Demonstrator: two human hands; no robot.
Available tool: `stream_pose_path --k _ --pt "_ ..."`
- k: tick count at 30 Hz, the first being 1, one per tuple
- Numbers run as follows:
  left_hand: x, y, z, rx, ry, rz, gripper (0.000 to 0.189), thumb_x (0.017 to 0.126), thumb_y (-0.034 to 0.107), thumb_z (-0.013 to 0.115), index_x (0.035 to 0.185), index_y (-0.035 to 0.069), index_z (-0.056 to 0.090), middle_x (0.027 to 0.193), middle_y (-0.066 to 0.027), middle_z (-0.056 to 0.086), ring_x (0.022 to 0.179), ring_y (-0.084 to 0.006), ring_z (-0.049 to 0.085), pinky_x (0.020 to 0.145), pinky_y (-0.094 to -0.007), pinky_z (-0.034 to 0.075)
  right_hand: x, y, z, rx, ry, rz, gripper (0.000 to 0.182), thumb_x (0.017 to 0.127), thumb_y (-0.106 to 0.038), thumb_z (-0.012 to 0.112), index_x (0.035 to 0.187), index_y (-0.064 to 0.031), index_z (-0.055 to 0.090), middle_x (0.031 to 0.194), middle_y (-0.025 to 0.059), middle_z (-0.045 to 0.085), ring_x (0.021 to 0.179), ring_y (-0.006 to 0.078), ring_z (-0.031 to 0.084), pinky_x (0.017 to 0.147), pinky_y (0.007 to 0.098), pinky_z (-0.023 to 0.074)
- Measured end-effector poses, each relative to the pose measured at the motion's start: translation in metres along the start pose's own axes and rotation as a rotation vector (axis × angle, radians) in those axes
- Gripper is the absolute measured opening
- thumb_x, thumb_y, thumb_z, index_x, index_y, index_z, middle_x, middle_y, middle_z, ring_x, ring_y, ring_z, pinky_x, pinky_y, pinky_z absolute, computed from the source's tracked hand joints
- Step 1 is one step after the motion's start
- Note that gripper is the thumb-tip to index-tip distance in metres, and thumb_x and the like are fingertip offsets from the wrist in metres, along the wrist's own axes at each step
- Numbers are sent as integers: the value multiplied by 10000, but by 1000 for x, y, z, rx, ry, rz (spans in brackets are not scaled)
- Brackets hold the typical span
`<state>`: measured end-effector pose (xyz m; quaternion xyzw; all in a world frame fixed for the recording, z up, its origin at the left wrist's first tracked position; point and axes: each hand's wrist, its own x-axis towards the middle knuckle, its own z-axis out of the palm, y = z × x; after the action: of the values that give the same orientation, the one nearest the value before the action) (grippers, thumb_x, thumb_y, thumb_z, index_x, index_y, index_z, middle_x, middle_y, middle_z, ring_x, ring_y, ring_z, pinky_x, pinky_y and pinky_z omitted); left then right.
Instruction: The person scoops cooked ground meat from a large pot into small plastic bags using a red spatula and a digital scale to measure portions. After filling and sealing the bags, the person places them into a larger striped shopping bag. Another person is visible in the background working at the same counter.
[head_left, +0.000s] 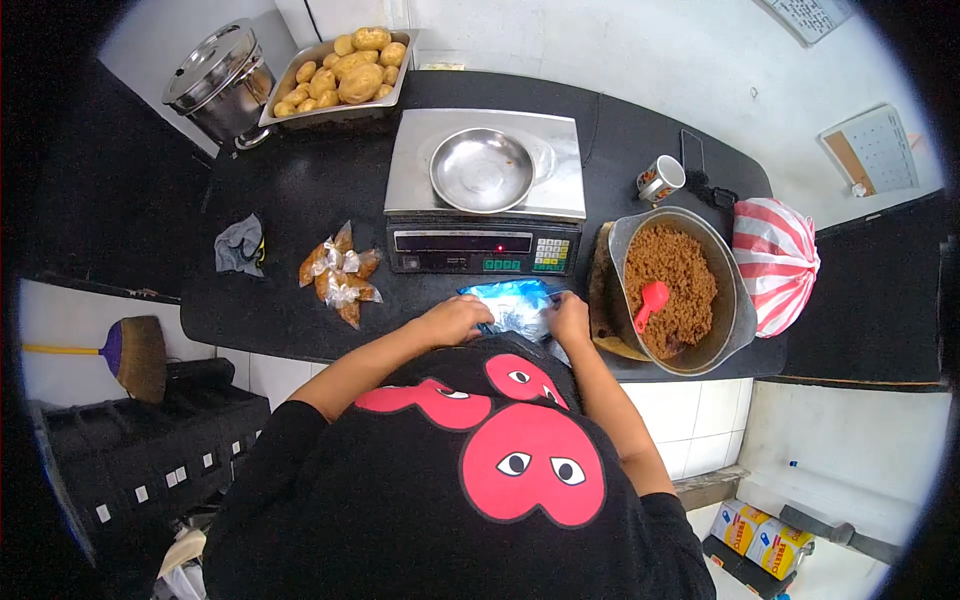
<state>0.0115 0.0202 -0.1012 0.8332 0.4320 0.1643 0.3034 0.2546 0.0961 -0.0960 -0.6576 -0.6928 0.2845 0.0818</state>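
Both my hands are on a blue-and-clear plastic packet at the table's near edge, below the digital scale. My left hand grips its left side, and my right hand pinches the right side. A round steel dish rests on the scale's metal platform. To the left lie several small knotted plastic bags of brown food. On the right, a large metal pot holds brown crumbly cooked food, with a red plastic scoop lying in it.
A steel pan of potatoes and a lidded steel pot stand at the back left. A grey cloth lies on the left. Near the large pot are a mug, a phone-like object and a red-and-white striped bag.
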Motion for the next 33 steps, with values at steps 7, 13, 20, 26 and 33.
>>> stream_pose_path --k 7,13,20,26,33 --pt "-2 16 -9 65 -51 -85 307 794 239 647 1049 78 594 953 -144 647 922 -333 605 818 -453 463 -24 -5 -11 116 -18 -113 239 698 -121 651 907 -6 658 844 229 642 828 372 630 753 438 491" --pt "12 34 -19 31 -23 -231 404 829 304 613 1145 71 517 936 -199 635 890 -376 608 757 -491 475 -33 -10 -2 8 -57 -3 275 704 -174 690 903 10 644 902 239 643 862 391 628 772 434 498" --pt "3 23 -9 105 -114 -164 478 808 296 634 1216 85 501 1045 -193 599 950 -393 569 826 -478 458 -36 -17 28 -275 -151 73 243 720 -206 667 861 -9 685 961 231 645 914 361 635 804 455 504" --pt "-9 11 8 69 -25 -113 440 785 331 650 1139 89 549 1045 -166 600 982 -360 569 834 -483 464 -56 -46 5 -357 -202 8 234 779 -158 527 848 2 682 954 257 638 896 376 637 800 463 503" --pt "-6 8 8 26 -32 -99 410 776 288 653 1113 72 566 1025 -158 576 1003 -340 543 843 -453 455 -38 -25 13 -385 -241 18 245 794 -201 547 867 -10 683 944 233 650 893 362 643 787 458 511"
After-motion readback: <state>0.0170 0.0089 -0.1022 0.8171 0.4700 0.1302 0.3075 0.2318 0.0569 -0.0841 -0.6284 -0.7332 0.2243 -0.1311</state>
